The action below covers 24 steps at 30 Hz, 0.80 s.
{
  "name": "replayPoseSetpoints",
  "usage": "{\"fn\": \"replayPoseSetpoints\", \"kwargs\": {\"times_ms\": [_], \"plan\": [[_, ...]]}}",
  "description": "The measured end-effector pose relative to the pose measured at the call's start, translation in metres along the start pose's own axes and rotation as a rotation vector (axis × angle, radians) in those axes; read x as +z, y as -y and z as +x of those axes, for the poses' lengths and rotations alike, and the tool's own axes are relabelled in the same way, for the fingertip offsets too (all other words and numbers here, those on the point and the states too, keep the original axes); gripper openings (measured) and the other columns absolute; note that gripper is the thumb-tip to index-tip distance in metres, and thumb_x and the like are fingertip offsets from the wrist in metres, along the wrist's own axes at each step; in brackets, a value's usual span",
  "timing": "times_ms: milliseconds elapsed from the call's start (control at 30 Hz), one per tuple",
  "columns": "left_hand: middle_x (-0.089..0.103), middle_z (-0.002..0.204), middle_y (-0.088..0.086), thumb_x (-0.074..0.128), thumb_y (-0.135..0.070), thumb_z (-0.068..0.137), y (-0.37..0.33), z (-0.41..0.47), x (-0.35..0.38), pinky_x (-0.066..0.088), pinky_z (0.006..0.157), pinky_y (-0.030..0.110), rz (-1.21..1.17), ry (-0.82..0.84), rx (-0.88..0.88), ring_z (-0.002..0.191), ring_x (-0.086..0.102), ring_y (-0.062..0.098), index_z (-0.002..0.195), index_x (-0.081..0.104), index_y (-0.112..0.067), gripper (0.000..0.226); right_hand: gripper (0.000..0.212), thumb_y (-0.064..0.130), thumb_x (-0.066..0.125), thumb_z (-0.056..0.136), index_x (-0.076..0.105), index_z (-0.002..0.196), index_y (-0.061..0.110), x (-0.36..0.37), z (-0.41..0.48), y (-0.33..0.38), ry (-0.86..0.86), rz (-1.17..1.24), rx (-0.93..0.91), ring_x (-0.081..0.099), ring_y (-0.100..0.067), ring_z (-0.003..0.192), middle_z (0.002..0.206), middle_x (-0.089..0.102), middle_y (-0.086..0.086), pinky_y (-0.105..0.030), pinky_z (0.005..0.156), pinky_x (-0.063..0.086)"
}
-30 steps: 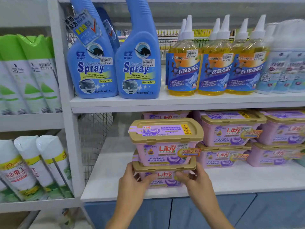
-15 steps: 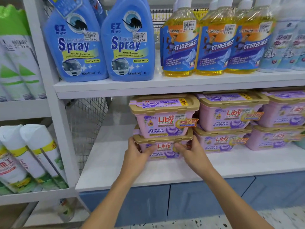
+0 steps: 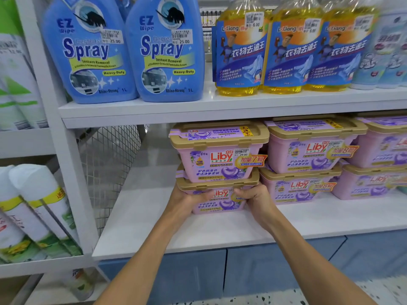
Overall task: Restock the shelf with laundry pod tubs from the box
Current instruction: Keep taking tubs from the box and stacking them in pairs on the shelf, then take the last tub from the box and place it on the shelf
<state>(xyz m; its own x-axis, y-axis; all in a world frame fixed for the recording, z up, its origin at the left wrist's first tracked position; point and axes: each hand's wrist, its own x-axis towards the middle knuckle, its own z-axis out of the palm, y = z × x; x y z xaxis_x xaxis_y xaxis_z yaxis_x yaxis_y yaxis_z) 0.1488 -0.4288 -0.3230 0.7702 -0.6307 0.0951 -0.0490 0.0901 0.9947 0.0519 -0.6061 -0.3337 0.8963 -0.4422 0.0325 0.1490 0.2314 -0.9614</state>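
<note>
Two pink Liby laundry pod tubs with tan lids are stacked on the white shelf. The lower tub rests on the shelf board and carries the upper tub. My left hand grips the lower tub's left front corner. My right hand grips its right front corner. The stack stands just left of more stacked pod tubs, which fill the shelf to the right. The box is out of view.
A wire mesh panel closes the shelf's left side, with bare shelf board between it and the stack. Blue spray bottles and yellow detergent bottles stand on the shelf above. White aerosol cans fill the left bay.
Both hands have pushed the two-tub stack further back onto the shelf, under the upper shelf and in line with the neighbouring tubs. My view has moved closer and lower.
</note>
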Motion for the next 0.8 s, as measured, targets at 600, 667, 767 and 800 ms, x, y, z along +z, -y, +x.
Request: {"fn": "replayPoseSetpoints", "kwargs": {"times_ms": [600,667,767,800], "plan": [[0.080,0.107,0.000,0.079,0.001,0.073,0.014,0.020,0.001,0.061,0.074,0.026,-0.031,-0.064,0.009,0.100,0.075,0.016,0.127,0.064,-0.005,0.056,0.047,-0.004,0.067,0.080,0.060,0.127,-0.001,-0.001,0.017,-0.003,-0.067,-0.030,0.115,0.063,-0.041,0.118,0.126,0.067,-0.023,-0.064,0.104,0.045],[0.080,0.103,-0.003,0.076,0.005,0.077,0.014,0.020,0.001,0.060,0.072,0.024,-0.027,-0.059,0.016,0.097,0.076,0.014,0.126,0.065,-0.005,0.052,0.038,-0.008,0.061,0.085,0.064,0.121,0.005,-0.003,0.018,-0.006,-0.057,-0.036,0.100,0.065,-0.038,0.117,0.122,0.070,-0.019,-0.062,0.104,0.046],[0.080,0.106,-0.001,0.075,0.008,0.080,0.016,0.019,0.002,0.059,0.073,0.022,-0.004,-0.065,0.009,0.099,0.075,0.014,0.127,0.065,-0.005,0.049,0.034,-0.008,0.062,0.086,0.069,0.108,0.018,-0.003,0.017,-0.009,-0.060,-0.071,0.056,0.068,-0.034,0.111,0.108,0.076,-0.006,-0.060,0.102,0.048],[0.079,0.109,0.000,0.076,0.007,0.081,0.016,0.018,0.001,0.059,0.074,0.022,0.008,-0.073,0.001,0.101,0.075,0.014,0.128,0.065,-0.006,0.050,0.034,-0.006,0.063,0.086,0.069,0.105,0.022,-0.002,0.015,-0.009,-0.075,-0.099,0.041,0.071,-0.030,0.106,0.103,0.078,-0.001,-0.059,0.099,0.051]]}}
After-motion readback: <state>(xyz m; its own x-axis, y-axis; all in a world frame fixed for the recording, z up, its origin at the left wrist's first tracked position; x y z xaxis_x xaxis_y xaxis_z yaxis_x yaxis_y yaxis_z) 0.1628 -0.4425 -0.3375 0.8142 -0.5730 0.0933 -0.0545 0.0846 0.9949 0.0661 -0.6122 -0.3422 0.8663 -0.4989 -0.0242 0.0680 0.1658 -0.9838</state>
